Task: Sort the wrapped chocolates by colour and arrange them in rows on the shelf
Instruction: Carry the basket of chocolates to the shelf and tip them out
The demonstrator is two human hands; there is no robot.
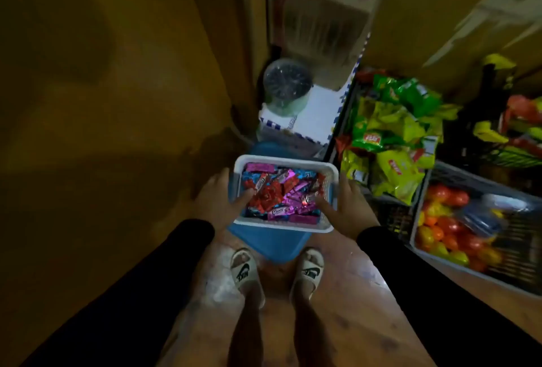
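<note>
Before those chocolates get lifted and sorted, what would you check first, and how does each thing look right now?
1. Both hands on the basket: ok. The left hand and right hand hold opposite sides of the white basket, thumbs inside.
2. Basket supported: ok. It sits over a blue container.
3. Colours told apart: ok. The wrapped chocolates show red, pink and blue.
4. Already sorted: not ok. The colours lie mixed together.
5. Shelf ready for rows: cannot tell. No shelf is in view.
6. Footing: ok. Both feet stand flat on the floor behind the container.
</note>
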